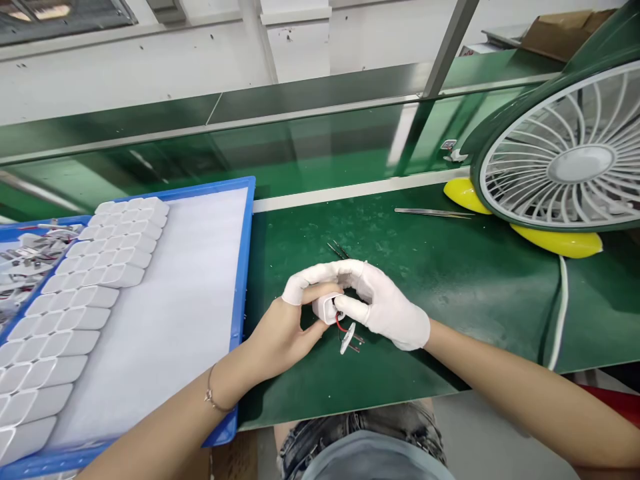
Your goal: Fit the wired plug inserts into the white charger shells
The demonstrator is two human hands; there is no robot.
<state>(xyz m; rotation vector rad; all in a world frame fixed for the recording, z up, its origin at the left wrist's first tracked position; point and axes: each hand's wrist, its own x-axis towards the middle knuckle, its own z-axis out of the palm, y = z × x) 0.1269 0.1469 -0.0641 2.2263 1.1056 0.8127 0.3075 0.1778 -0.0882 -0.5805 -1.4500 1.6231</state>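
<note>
A small white plastic charger housing (325,309) is gripped by my left hand (287,333), whose thumb and fingers wrap round it. The housing's open end faces right, towards my right hand (387,307), which wears a white glove. That hand's thumb presses at the opening while its fingers curl over the far side. From the opening a red wire (341,325) runs down to a white plug cap (348,338) with two metal pins, hanging just above the bench. What lies inside the housing is hidden by my thumb. White finger covers show on my left fingers.
To the left, a blue tray (245,253) holds rows of white housings (100,267); another tray beyond has wired parts (35,260). Dark-tipped tweezers (339,250) lie behind my hands, metal tweezers (433,213) further back. A fan (560,167) stands right, its cable (561,313) crossing the green bench (480,287).
</note>
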